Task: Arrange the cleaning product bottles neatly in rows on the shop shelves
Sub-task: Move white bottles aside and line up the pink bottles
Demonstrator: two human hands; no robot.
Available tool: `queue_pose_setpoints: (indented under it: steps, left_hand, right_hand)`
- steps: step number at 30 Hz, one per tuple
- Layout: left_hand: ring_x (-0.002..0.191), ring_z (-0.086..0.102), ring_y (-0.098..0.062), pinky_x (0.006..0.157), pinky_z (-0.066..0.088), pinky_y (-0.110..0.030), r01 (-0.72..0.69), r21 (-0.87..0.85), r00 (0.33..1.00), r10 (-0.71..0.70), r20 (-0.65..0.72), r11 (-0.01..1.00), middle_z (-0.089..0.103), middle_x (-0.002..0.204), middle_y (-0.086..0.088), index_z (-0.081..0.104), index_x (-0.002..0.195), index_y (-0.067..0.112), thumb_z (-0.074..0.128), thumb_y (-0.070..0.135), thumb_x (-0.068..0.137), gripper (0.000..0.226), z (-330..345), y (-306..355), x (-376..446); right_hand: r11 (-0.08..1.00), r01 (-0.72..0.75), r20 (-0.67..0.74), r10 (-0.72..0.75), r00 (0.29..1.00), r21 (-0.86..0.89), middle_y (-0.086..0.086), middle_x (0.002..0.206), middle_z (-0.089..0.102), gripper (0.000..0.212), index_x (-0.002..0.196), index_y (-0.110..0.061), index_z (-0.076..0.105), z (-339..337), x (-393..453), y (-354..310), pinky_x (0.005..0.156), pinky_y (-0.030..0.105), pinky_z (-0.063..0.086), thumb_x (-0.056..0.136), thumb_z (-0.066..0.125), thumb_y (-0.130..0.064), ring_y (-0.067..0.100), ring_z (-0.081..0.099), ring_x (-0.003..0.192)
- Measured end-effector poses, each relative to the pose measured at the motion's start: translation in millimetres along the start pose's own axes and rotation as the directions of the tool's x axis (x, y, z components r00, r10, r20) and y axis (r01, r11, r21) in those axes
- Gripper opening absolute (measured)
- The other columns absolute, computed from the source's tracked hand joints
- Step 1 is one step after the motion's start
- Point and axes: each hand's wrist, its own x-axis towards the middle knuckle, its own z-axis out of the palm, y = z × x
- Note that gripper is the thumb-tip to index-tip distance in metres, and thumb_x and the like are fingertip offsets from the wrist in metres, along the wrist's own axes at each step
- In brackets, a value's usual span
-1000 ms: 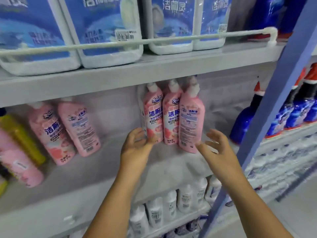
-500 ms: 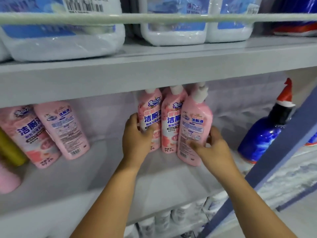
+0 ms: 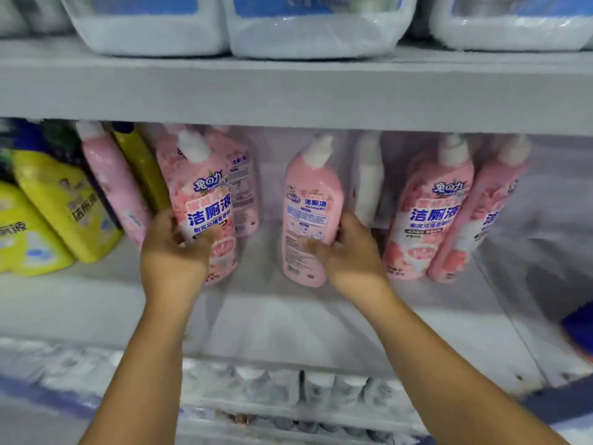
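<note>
Bare shelf [image 3: 288, 322] lies open in front; pink bottles [image 3: 426, 213] crowd behind.

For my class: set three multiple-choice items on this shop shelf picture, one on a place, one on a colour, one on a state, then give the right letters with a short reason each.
1. Where do the yellow bottles stand?
A. at the left end of the middle shelf
B. on the top shelf
C. on the floor

2. What colour is the bottle in the right hand?
A. green
B. pink with a white cap
C. black

3. What is the left hand doing?
A. hanging idle
B. pressing flat on the shelf
C. gripping a pink bottle

Answers:
1 A, they sit left of the pink ones under the top board.
2 B, the right-hand bottle has a pink body and white cap.
3 C, the fingers curl round the left-hand bottle.
</note>
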Motion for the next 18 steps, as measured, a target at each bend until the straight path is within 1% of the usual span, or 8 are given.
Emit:
queue_pose_setpoints:
  steps: [3,6,9,11,13,14,16,18]
  left_hand:
    - [0.089,0.073,-0.021,0.083,0.060,-0.046,-0.016,-0.037,0.998,0.014,-0.069,0.999,0.074,0.097,0.002,0.067,0.096,0.038,0.081,0.030,0.078,0.025,-10.6,-13.5,5.3]
    - [0.091,0.074,-0.024,0.081,0.062,-0.048,-0.014,-0.024,0.995,0.012,-0.095,1.000,0.074,0.102,-0.001,0.067,0.112,0.027,0.080,0.030,0.080,0.034,-14.5,-20.5,11.0]
    - [0.099,0.073,-0.027,0.080,0.062,-0.036,0.018,-0.014,0.997,-0.019,-0.069,1.000,0.073,0.111,-0.003,0.064,0.121,0.020,0.078,0.033,0.081,0.045,-12.4,-26.4,16.0]
    - [0.112,0.068,-0.028,0.094,0.057,-0.043,-0.018,0.011,0.987,0.020,-0.157,1.000,0.066,0.126,-0.008,0.058,0.129,0.025,0.075,0.052,0.081,0.057,-11.8,-24.4,8.9]
    - [0.122,0.060,-0.031,0.105,0.047,-0.053,-0.110,0.065,0.950,0.124,-0.287,0.992,0.061,0.130,-0.009,0.055,0.124,0.036,0.068,0.058,0.087,0.046,-0.6,-7.3,-14.2]
    - [0.120,0.060,-0.034,0.103,0.046,-0.056,-0.191,0.021,0.946,0.190,-0.264,0.981,0.062,0.125,-0.010,0.057,0.118,0.037,0.068,0.048,0.090,0.032,11.0,6.3,-29.3]
    - [0.110,0.063,-0.033,0.096,0.050,-0.059,-0.288,-0.212,0.957,0.286,-0.043,0.934,0.064,0.115,-0.002,0.059,0.107,0.042,0.070,0.031,0.088,0.024,41.7,43.3,-58.5]
    - [0.108,0.066,-0.022,0.094,0.055,-0.048,-0.212,-0.352,0.940,0.289,0.183,0.912,0.066,0.112,0.008,0.058,0.106,0.043,0.071,0.035,0.085,0.025,75.0,73.2,-71.2]
  right_hand:
    - [0.999,0.044,-0.005,-0.044,0.999,0.010,-0.017,0.094,0.070,0.038,0.106,-0.030,0.062,31.1,11.7,-9.2,0.069,0.009,0.048,0.077,0.082,-0.018,-0.011,0.063,0.077]
    - [0.996,0.084,0.023,-0.084,0.996,0.003,-0.010,0.106,0.074,0.036,0.110,-0.029,0.063,53.0,16.3,-11.9,0.081,0.024,0.056,0.079,0.080,-0.022,0.006,0.068,0.089]
    - [0.996,0.087,0.058,-0.088,0.994,0.018,-0.010,0.112,0.073,0.039,0.116,-0.027,0.062,58.8,20.1,-10.3,0.088,0.031,0.057,0.081,0.079,-0.026,0.009,0.068,0.096]
    - [0.998,0.059,0.089,-0.062,0.994,0.036,-0.007,0.117,0.072,0.048,0.124,-0.024,0.060,55.6,19.9,-5.3,0.089,0.028,0.056,0.081,0.082,-0.028,0.009,0.068,0.099]
    - [0.995,-0.017,0.070,0.010,0.998,0.097,-0.004,0.121,0.067,0.059,0.133,-0.020,0.056,44.4,13.1,2.3,0.090,0.024,0.054,0.081,0.084,-0.027,0.011,0.066,0.103]
    - [0.992,-0.031,0.023,0.028,0.999,0.122,-0.005,0.119,0.066,0.058,0.132,-0.020,0.057,33.6,6.1,6.6,0.088,0.019,0.053,0.081,0.084,-0.026,0.011,0.065,0.102]
    - [0.985,0.029,-0.146,-0.004,0.989,0.170,-0.005,0.107,0.068,0.040,0.117,-0.021,0.061,3.2,-13.8,13.7,0.078,0.015,0.050,0.083,0.082,-0.022,0.009,0.066,0.092]
    - [0.969,0.139,-0.349,-0.061,0.935,0.202,0.000,0.092,0.069,0.023,0.104,-0.013,0.062,-38.2,-33.0,13.6,0.073,0.018,0.050,0.088,0.078,-0.016,0.009,0.065,0.080]
